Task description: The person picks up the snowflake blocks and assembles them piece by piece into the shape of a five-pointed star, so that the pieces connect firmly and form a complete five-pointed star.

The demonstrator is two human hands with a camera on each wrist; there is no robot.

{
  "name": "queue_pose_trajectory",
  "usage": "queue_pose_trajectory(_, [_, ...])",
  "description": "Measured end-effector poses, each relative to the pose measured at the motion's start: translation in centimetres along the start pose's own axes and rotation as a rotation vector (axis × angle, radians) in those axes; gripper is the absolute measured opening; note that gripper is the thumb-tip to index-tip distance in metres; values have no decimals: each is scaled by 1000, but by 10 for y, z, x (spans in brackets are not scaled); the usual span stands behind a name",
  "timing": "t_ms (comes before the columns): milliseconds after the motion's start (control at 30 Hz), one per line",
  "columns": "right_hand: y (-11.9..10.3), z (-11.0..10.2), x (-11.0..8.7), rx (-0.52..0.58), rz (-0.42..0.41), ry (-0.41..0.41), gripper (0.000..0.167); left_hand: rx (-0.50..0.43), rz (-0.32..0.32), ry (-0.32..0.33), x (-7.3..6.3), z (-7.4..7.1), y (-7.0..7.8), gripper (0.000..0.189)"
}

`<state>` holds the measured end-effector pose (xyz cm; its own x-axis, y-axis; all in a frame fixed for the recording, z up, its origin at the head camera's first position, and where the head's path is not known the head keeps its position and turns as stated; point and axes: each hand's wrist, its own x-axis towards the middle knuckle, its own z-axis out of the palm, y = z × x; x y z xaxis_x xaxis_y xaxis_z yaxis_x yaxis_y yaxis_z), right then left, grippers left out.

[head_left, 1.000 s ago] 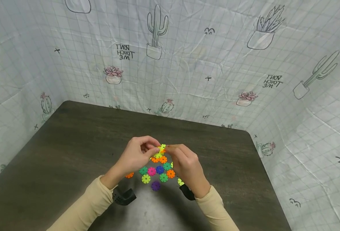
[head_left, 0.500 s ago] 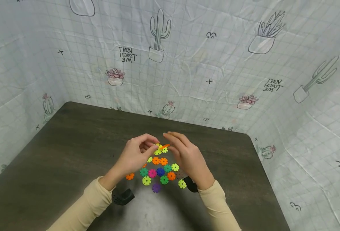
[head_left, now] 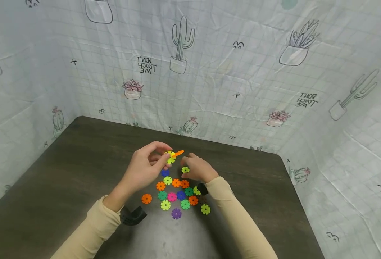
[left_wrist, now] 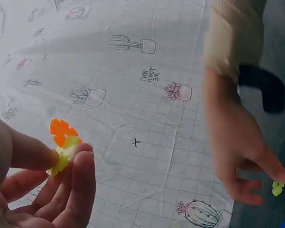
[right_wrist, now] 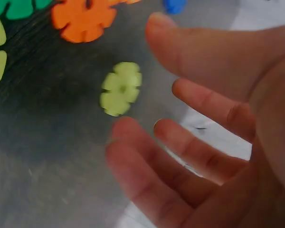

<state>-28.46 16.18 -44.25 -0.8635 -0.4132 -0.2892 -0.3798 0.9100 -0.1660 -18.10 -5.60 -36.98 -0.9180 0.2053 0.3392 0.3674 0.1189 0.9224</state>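
In the head view my left hand [head_left: 146,163] is raised above the table and pinches a yellow notched plastic disc [head_left: 170,157] between thumb and fingers. An orange notched disc [head_left: 178,153] stands joined edgewise to it; the left wrist view shows this orange disc [left_wrist: 61,132] poking up past the fingertips. My right hand [head_left: 199,168] reaches low over the table. Its spread thumb and fingers are around a yellow-green disc [right_wrist: 121,89], with a visible gap to the thumb in the right wrist view. Whether a fingertip touches that disc I cannot tell.
Several loose notched discs lie on the dark table [head_left: 106,154], among them a pink disc [head_left: 172,197], a purple disc [head_left: 176,213] and an orange disc [head_left: 146,198] off to the left. A printed cloth [head_left: 209,79] hangs behind and at both sides.
My right hand has let go of the joined yellow and orange discs and moved down to a yellow-green disc on the table. My left hand has shifted slightly left and up with the joined pair.
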Motion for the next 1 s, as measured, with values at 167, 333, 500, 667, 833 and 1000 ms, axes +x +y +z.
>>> queue_pose_trajectory(167, [12,9,22,65,49,-62,44,6,29,-13,0,1,2,16])
queue_pose_trajectory(333, [19,13,33,66,9,-54,26,6,10,-26,0,2,2,17])
queue_pose_trajectory(500, [18,13,35,61,5,-70,18,4,2,-19,0,-1,2,17])
queue_pose_trajectory(667, [19,13,35,52,31,-77,22,-5,1,-25,1,-2,2,18])
queue_pose_trajectory(833, [20,13,34,56,40,-88,32,-8,-5,-23,1,-1,3,18])
queue_pose_trajectory(1000, [20,13,33,39,26,-95,30,-10,-8,-21,2,0,2,17])
